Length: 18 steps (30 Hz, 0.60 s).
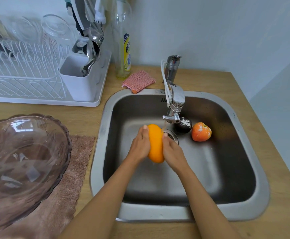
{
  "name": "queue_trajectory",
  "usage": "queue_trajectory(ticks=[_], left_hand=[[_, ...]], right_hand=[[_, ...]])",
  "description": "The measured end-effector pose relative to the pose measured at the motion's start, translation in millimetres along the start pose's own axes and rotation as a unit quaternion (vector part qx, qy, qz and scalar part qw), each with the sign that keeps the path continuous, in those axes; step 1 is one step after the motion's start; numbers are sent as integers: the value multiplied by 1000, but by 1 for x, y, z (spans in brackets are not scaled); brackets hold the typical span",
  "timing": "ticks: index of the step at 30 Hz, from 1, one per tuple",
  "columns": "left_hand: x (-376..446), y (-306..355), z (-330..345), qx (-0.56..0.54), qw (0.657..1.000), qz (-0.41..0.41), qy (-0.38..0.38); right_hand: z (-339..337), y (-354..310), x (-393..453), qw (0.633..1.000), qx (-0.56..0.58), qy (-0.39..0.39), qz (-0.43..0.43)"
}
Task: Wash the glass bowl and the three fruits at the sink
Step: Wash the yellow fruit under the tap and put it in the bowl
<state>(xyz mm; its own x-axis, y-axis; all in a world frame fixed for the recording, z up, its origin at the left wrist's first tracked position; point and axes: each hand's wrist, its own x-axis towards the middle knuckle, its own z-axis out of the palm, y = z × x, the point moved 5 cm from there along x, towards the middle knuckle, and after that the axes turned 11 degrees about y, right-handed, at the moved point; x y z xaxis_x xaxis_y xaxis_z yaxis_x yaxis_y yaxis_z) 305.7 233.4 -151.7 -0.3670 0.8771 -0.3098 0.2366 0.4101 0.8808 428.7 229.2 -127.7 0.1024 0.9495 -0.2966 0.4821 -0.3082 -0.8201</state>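
- Pressing from both sides, the left hand (140, 144) and right hand (172, 150) clasp a smooth yellow-orange oval fruit (156, 144) over the stainless steel sink (259, 178), under the chrome tap (174, 104).
- A dark round fruit (183, 125) and a red-orange round fruit (201, 131), both flecked white, lie touching in the basin.
- The pinkish clear glass bowl (22, 163) rests on a brown cloth (71, 178) on the wooden desk (84, 118).

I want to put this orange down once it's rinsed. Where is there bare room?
The sink floor nearest you is bare, and so is the counter right of the tap. The far right of the basin is crowded: the dark fruit and the red-orange fruit sit there. On the left, the glass bowl covers most of the brown cloth.
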Motion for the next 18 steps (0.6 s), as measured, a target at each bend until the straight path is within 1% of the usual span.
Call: queue_trajectory(ticks=[2,4,8,12,16,18], left_hand=[[7,-4,1,-4,1000,-20,-1],[8,-6,5,4,999,-34,-30],[-1,-1,10,15,996,-14,-92],[-17,2,17,48,991,45,-119],[-20,-2,21,108,983,90,-118],[-18,-3,20,135,980,107,-102]], right_hand=[[3,6,-5,999,-23,-36,-16],[6,13,-2,998,-32,-52,13],[9,22,10,997,-10,-32,64],[10,26,20,986,107,4,125],[12,24,21,952,233,-23,199],[13,24,21,939,263,-32,219]])
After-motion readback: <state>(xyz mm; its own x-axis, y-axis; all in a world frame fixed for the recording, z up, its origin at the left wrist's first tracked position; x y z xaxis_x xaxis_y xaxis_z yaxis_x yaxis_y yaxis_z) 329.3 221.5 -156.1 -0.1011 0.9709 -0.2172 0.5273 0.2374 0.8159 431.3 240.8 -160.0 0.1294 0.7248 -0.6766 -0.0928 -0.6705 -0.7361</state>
